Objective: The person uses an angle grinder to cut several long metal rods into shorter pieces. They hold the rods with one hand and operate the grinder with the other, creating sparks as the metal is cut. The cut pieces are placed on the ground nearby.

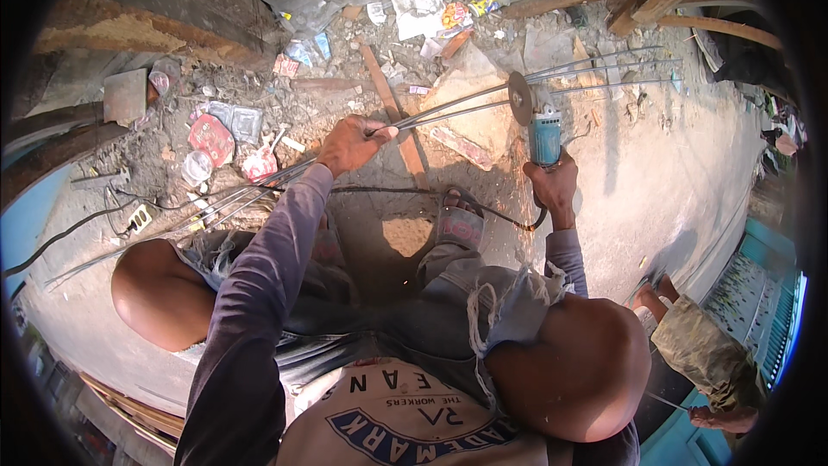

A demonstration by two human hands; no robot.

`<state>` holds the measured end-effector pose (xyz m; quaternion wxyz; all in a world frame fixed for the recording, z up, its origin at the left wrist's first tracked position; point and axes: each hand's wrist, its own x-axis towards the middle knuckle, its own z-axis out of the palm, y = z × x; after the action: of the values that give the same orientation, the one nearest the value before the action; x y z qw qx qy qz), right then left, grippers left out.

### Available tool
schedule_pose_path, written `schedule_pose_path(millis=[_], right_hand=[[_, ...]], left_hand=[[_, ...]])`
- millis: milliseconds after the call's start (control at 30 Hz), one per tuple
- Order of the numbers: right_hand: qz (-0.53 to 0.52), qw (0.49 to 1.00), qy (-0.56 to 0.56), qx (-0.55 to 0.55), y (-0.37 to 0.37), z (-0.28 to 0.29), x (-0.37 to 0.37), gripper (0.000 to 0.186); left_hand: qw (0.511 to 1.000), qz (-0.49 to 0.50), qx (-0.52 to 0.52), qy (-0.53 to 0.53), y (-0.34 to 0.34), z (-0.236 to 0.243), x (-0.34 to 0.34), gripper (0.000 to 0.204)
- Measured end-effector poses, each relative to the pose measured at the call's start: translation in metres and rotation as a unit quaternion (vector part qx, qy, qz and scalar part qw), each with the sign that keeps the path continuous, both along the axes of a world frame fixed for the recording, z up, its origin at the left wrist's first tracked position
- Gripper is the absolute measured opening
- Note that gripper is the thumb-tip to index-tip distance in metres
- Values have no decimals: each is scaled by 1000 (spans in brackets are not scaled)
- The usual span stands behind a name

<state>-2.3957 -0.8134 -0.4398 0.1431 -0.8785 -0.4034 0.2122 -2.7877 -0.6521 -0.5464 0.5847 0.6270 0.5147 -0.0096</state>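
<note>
Over gritty ground [332, 105], left grip [352, 147] curled round thin metal rods [457, 105], right grip [554, 183] wrapped around teal grinder [545, 140] — flat circular disc [519, 99]

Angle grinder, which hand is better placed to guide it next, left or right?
Right, most likely: the right grip is around the grinder, with its disc at the rods, while the left grip holds the rods.

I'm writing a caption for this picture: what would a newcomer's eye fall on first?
Most likely the teal angle grinder in the right hand, right of centre, its round disc at some thin metal rods, with orange sparks streaking just left of that hand. Next, the left hand, nearer the middle, gripping those rods beside a reddish-brown strip.
</note>
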Motion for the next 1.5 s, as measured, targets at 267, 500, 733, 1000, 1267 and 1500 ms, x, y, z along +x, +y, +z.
schedule_pose_path(millis=[267,500,733,1000,1267,1500], right_hand=[[1,1000,7,1,1,2,-3,51],[4,1000,-11,3,-2,0,0,52],[14,999,-38,3,-4,-2,1,56],[-34,997,45,54,-26,3,-16,53],[-26,999,37,30,-9,24,-14,43],[8,1000,2,-8,22,13,-8,54]], left_hand=[[1000,-16,-13,11,3,1,-1,59],[1000,-20,-16,10,4,0,-1,62],[999,21,28,-33,-4,-6,-1,48],[998,31,36,-41,-3,-5,-3,49],[998,12,16,-52,1,4,-11,47],[998,26,21,-62,-1,-1,-18,48]])
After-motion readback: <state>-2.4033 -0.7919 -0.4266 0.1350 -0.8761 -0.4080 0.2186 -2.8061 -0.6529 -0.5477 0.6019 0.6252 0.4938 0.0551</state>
